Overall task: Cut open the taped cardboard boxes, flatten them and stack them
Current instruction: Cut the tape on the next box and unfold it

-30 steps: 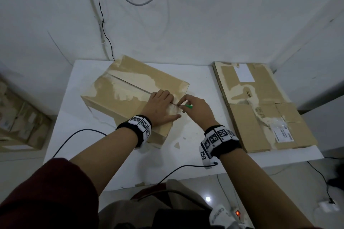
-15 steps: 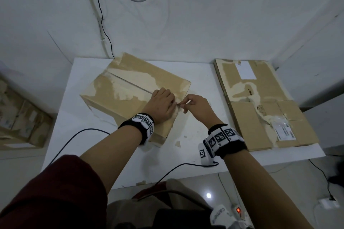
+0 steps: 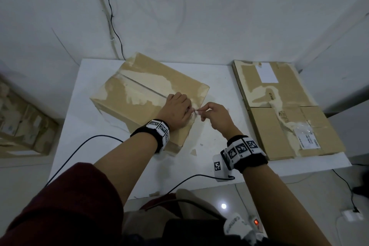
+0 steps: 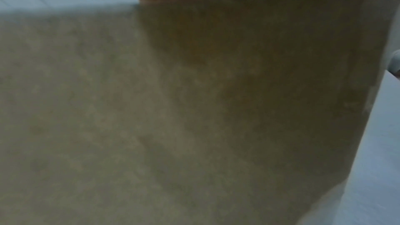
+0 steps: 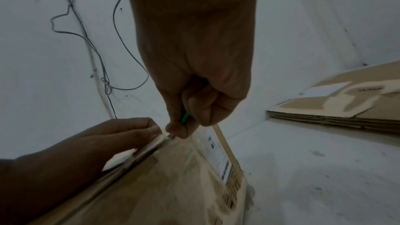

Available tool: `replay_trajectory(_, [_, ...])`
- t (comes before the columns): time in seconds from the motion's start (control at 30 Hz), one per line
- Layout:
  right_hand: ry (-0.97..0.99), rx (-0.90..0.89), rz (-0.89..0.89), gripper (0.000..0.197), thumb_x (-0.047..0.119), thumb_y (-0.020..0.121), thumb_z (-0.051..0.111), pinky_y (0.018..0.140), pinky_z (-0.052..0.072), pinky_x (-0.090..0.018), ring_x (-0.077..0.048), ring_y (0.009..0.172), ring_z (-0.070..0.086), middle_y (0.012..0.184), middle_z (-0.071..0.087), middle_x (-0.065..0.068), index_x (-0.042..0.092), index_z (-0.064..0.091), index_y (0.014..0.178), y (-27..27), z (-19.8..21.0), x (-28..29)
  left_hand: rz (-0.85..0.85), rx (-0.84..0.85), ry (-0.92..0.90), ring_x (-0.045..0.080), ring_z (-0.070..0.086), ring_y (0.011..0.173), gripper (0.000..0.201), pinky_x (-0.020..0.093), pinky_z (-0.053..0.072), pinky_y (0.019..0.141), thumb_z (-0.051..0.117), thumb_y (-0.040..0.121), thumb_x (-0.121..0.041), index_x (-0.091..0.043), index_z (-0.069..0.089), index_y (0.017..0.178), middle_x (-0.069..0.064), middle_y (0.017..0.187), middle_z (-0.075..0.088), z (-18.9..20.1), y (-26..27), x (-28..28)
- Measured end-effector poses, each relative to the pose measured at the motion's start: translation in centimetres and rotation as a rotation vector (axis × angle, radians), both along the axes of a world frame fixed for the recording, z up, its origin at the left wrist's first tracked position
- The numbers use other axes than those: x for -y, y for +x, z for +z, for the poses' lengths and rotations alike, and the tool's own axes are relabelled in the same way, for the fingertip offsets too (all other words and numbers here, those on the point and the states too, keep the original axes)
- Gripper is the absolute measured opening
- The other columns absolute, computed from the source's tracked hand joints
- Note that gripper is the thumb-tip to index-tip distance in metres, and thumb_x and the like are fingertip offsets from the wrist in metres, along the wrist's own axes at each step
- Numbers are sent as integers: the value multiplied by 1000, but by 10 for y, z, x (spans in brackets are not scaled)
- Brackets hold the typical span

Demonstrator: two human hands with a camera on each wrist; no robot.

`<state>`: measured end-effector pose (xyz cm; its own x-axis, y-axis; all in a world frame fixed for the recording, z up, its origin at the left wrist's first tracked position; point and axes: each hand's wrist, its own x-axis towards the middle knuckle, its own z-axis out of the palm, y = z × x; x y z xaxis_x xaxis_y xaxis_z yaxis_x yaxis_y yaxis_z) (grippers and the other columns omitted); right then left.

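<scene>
A taped cardboard box (image 3: 139, 96) stands closed on the white table (image 3: 219, 78), its top seam running toward me. My left hand (image 3: 176, 109) lies on the top beside the seam's near end, fingers fairly straight and pressing down. My right hand (image 3: 214, 115) pinches a small green-handled cutter (image 5: 184, 119), its tip at the seam by the left fingertips (image 5: 151, 130). The box's side (image 4: 194, 109) fills the left wrist view. A stack of flattened boxes (image 3: 283, 122) lies at the table's right.
Black cables (image 3: 79, 148) trail from my wrists across the table's front. Small cardboard scraps (image 3: 193, 152) lie near the box's front corner. More boxes (image 3: 22, 126) sit on the floor to the left, and a power strip (image 3: 256, 223) lies below the table edge. Wires (image 3: 111, 16) hang on the wall.
Both hands stay at the near end of the seam. The right hand has turned a little, so the green handle no longer shows in the head view.
</scene>
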<state>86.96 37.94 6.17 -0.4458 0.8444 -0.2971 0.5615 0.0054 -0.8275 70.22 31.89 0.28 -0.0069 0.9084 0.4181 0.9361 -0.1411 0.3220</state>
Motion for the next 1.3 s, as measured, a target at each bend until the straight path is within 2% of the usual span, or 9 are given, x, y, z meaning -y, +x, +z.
replay_trajectory(0.17, [-34, -15, -98, 8, 15, 90, 67, 40, 27, -13, 1, 38, 44, 71, 66, -4, 7, 68, 88, 3, -5, 10, -16, 7, 4, 28, 51, 77, 31, 34, 24, 72, 38, 88, -33, -10, 56, 76, 6, 79, 55, 0, 3, -1])
replay_trajectory(0.27, [-146, -148, -207, 7, 13, 91, 67, 38, 22, -18, -3, 36, 32, 73, 62, -8, 6, 67, 90, 3, -9, 19, -17, -4, 21, 28, 50, 77, 30, 35, 25, 72, 39, 88, -33, -10, 55, 76, 6, 79, 54, 0, 4, 0])
replay_trajectory(0.37, [-18, -131, -154, 11, 15, 93, 65, 40, 27, -11, -2, 37, 41, 72, 63, -7, 4, 65, 90, 6, -8, 26, -13, 3, 15, 27, 49, 79, 30, 34, 24, 73, 39, 88, -33, -10, 56, 77, 5, 80, 54, -1, 3, 1])
replay_trajectory(0.57, [215, -159, -132, 21, 24, 93, 66, 63, 35, 2, 3, 56, 52, 69, 63, -3, 4, 63, 88, 15, -5, 30, -11, -6, -37, 28, 49, 83, 37, 37, 25, 75, 33, 89, -36, -8, 57, 82, 8, 85, 55, 2, 2, 1])
replay_trajectory(0.67, [198, -139, -82, 19, 28, 92, 67, 56, 35, -7, 3, 55, 54, 71, 65, -2, 9, 64, 89, 12, -9, 29, -14, -14, -36, 28, 49, 84, 36, 36, 24, 75, 34, 89, -35, -9, 57, 82, 8, 85, 55, 2, 3, 2])
replay_trajectory(0.8, [222, -60, -58, 12, 32, 92, 66, 69, 43, -20, -3, 73, 63, 72, 68, 3, 24, 63, 84, 10, -19, 25, -11, -11, 7, 28, 50, 81, 30, 35, 24, 74, 38, 88, -32, -10, 57, 79, 6, 81, 55, 2, 3, 3])
replay_trajectory(0.87, [211, -78, -37, 14, 32, 92, 66, 72, 45, -18, -4, 72, 63, 71, 67, 3, 22, 63, 83, 12, -19, 24, -10, -4, 19, 27, 49, 81, 29, 34, 24, 74, 39, 88, -31, -10, 56, 79, 5, 81, 54, 1, 3, 3])
replay_trajectory(0.97, [192, -96, -25, 14, 27, 92, 67, 59, 40, -8, 0, 64, 59, 69, 66, 1, 17, 64, 83, 12, -15, 25, -12, -5, 31, 26, 48, 81, 29, 35, 24, 73, 39, 88, -32, -10, 56, 79, 5, 81, 54, 1, 4, 5])
replay_trajectory(1.3, [70, -205, -121, 24, 19, 93, 67, 45, 30, -10, 0, 44, 44, 69, 61, -5, -4, 63, 93, 13, -19, 33, -26, -1, 16, 26, 48, 80, 31, 35, 24, 74, 37, 88, -32, -10, 56, 79, 6, 82, 54, 5, 6, 8])
